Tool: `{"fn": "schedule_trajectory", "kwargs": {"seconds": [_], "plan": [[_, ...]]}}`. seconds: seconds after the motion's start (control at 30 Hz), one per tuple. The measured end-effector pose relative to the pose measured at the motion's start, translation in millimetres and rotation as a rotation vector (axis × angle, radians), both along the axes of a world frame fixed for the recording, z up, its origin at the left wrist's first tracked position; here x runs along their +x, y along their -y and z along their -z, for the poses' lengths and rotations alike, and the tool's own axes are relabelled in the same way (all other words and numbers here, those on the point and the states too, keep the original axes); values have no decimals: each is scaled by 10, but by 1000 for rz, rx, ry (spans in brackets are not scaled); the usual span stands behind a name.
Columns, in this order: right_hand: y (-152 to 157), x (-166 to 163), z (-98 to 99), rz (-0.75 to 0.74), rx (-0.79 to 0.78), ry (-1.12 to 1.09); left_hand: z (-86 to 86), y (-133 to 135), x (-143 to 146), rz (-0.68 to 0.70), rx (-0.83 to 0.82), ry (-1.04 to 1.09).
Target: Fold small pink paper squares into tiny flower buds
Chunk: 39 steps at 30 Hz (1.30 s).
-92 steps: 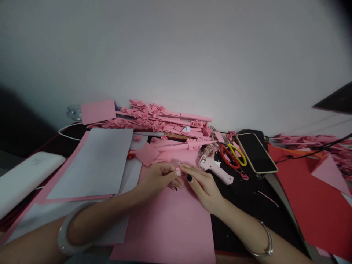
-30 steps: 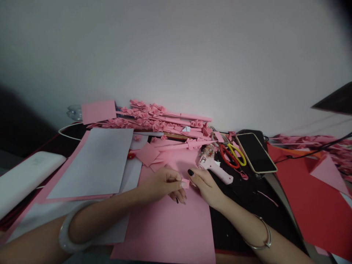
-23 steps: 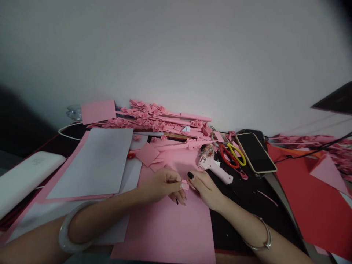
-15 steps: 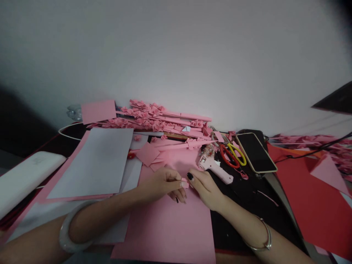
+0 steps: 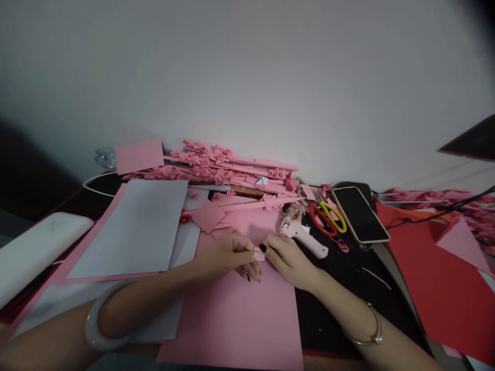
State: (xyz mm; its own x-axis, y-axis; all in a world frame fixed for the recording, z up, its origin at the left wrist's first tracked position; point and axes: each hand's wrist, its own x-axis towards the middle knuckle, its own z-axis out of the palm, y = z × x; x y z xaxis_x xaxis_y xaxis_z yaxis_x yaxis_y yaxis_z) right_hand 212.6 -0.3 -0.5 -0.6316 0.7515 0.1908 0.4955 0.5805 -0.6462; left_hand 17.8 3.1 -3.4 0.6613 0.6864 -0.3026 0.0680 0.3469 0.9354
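Between my two hands is a small folded piece of pink paper (image 5: pixel 260 254), held above a large pink sheet (image 5: pixel 240 330). My left hand (image 5: pixel 232 255) pinches it between thumb and fingers from the left, the other fingers curled below. My right hand (image 5: pixel 288 257) is closed at the paper's right edge, its dark-nailed thumb pressed against it; the fingers behind are partly hidden. Just past my right hand lies a pink glue gun (image 5: pixel 307 239). Beyond my left hand is a pink paper square (image 5: pixel 209 216).
Pink paper flowers (image 5: pixel 209 159) on stems line the wall. Scissors with red and yellow handles (image 5: pixel 328 219) and a phone (image 5: pixel 361 214) lie back right. White sheets (image 5: pixel 131 226) and a white box-like object (image 5: pixel 42 247) are left; red paper (image 5: pixel 441 278) is right.
My right hand has moved slightly left, bringing its thumb onto the edge of the small pink paper. My left hand keeps its pinch almost in place.
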Motion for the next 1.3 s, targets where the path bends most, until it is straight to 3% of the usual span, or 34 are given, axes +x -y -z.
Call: {"fn": "schedule_trajectory", "kwargs": {"seconds": [0.47, 0.9, 1.3], "plan": [[-29, 0, -22, 60, -19, -63, -16, 8, 30, -166, 80, -118], [0, -47, 22, 144, -101, -101, 52, 25, 27, -184, 219, -190], [128, -129, 94, 270, 62, -153, 35, 80, 32, -213, 307, -214]]}}
